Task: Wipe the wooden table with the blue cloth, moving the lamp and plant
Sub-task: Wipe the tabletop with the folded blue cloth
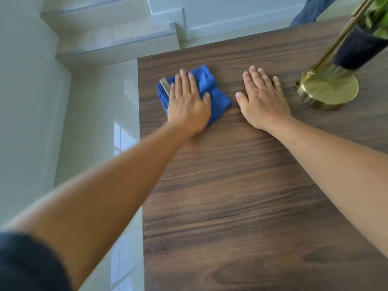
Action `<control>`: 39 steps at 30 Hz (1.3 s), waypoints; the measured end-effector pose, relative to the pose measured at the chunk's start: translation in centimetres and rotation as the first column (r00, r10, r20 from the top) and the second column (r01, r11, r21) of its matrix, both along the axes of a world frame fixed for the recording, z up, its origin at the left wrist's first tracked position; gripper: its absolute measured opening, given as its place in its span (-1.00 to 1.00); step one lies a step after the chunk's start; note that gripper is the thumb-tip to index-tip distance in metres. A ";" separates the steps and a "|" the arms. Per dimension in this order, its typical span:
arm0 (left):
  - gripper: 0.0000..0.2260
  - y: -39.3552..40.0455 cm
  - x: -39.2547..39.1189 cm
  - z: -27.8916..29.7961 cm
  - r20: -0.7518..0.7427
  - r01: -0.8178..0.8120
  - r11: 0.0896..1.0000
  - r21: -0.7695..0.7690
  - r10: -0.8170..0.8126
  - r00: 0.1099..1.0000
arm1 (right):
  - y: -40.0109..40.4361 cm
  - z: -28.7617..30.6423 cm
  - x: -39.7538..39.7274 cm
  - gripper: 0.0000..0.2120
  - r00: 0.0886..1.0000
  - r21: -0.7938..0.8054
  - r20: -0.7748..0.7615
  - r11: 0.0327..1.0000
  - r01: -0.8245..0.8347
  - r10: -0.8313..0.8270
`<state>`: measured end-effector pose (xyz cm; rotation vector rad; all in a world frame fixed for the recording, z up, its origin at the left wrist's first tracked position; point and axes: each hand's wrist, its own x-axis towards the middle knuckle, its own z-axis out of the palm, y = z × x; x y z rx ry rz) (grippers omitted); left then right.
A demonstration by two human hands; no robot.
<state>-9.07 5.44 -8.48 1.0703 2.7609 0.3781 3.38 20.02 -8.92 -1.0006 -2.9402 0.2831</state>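
- The left hand lies flat, fingers straight and slightly spread, pressing the blue cloth down onto the wooden worktop.
- The cloth is bunched and folded, near the worktop's far left corner; part of it shows beyond the fingertips and to either side of the hand, and a pale tag or label shows at its left edge.
- The right hand rests palm down on the bare wood just to the right of the cloth, fingers straight and spread, holding nothing; it is apart from the cloth.
- The lamp's round brass base stands on the worktop to the right of the right hand, near it but not touching; its thin brass stem slants up out of the top right of the view.
- Behind the lamp stands the plant in a dark pot, green leaves showing at the top right corner; whether the pot touches the lamp base I cannot tell.
- Left of the worktop is a glossy pale tiled floor, with steps rising at the far side.
- A dark sleeve covers the left upper arm at the lower left corner.
- Blue fabric shows beyond the worktop's far edge; what it is I cannot tell.
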 end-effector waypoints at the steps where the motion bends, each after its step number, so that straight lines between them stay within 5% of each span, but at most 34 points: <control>1: -0.40 -2.1 2.8 -0.3 -0.017 0.051 0.998 0.023 -0.051 0.999 | 0.0 0.0 0.0 -0.39 1.000 -0.002 -0.002 1.000 -0.003 0.003; 5: -0.43 -5.7 6.0 -0.5 0.011 0.066 0.998 0.000 -0.066 0.998 | 0.0 0.0 0.1 -0.40 1.000 -0.015 0.007 1.000 -0.021 0.021; 11: -0.43 3.7 -10.9 0.2 -0.025 -0.062 0.994 -0.094 0.060 0.998 | 0.4 -0.4 0.1 -0.40 1.000 -0.004 0.017 1.000 -0.022 0.022; 15: -0.42 6.8 -14.7 0.1 -0.027 -0.103 0.988 -0.116 0.100 0.995 | 0.6 -0.8 -0.1 -0.41 1.000 0.021 -0.007 1.000 -0.007 0.007; 25: -0.44 -7.2 4.9 -0.1 -0.054 0.136 0.990 -0.036 -0.138 0.989 | 0.3 -0.2 0.1 -0.41 1.000 -0.040 -0.019 0.999 -0.007 0.006; 39: -0.29 -9.5 8.6 0.0 -0.029 0.206 0.975 -0.079 -0.209 0.977 | -3.1 0.6 8.7 -0.41 0.999 -0.125 -0.041 0.992 -0.006 0.001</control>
